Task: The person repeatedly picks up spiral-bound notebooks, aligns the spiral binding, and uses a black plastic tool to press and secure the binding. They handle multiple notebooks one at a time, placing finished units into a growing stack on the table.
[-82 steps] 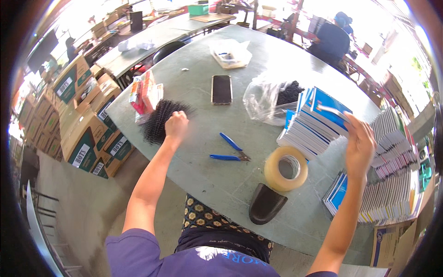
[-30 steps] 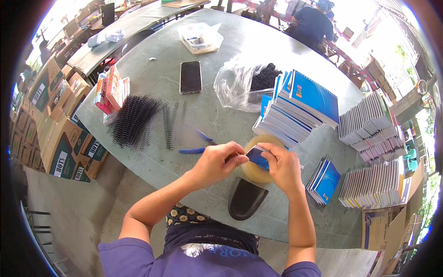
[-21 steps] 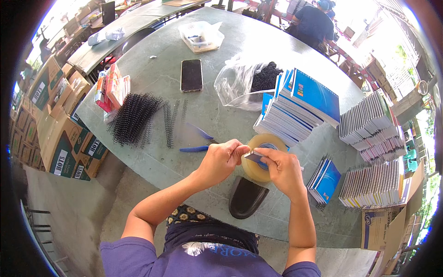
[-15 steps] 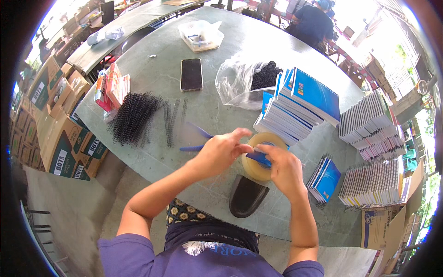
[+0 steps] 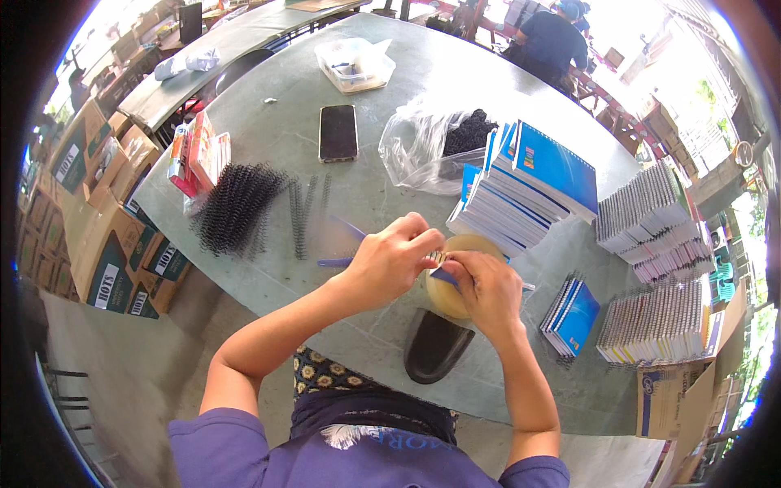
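Both hands meet mid-frame: left hand (image 5: 389, 262) pinching a small notebook (image 5: 442, 268), right hand (image 5: 486, 290) gripping it, above the tape roll (image 5: 446, 299).

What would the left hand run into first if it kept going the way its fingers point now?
The left hand points to the person's right, its fingers already at the small blue booklet both hands pinch. Just past that is the right hand, above the tape roll. Depth is hard to judge.

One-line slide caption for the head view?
Both hands, left and right, pinch a small notebook over a tape roll, beside stacked notebooks.
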Available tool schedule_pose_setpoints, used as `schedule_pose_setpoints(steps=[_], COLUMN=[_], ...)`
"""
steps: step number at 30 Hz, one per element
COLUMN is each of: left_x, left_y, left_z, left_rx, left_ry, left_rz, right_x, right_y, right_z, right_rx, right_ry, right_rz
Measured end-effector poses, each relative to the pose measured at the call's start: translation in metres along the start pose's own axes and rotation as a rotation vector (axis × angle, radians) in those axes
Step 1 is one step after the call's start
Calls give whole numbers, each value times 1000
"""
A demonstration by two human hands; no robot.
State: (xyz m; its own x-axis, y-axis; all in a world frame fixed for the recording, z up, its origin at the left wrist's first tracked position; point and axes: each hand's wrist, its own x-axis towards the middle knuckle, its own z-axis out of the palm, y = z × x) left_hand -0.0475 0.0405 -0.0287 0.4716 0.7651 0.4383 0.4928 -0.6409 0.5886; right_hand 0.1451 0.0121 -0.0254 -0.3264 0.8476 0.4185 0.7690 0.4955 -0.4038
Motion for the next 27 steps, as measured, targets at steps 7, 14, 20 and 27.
schedule_pose_setpoints(steps=[7, 14, 20, 27], left_x=[5, 2, -76, -17], left_y=[-8, 7, 28, 38], left_z=[-14, 6, 65, -4], left_rx=[46, 411, -103, -210], left_ry=[6, 158, -244, 394], left_rz=[-4, 184, -139, -59], right_x=[4, 6, -30, -53], right_y=[-1, 1, 43, 61], right_z=[1, -7, -45, -2], right_rx=[216, 13, 281, 1047], right_ry=[89, -24, 15, 386], right_rz=[114, 168, 285, 440])
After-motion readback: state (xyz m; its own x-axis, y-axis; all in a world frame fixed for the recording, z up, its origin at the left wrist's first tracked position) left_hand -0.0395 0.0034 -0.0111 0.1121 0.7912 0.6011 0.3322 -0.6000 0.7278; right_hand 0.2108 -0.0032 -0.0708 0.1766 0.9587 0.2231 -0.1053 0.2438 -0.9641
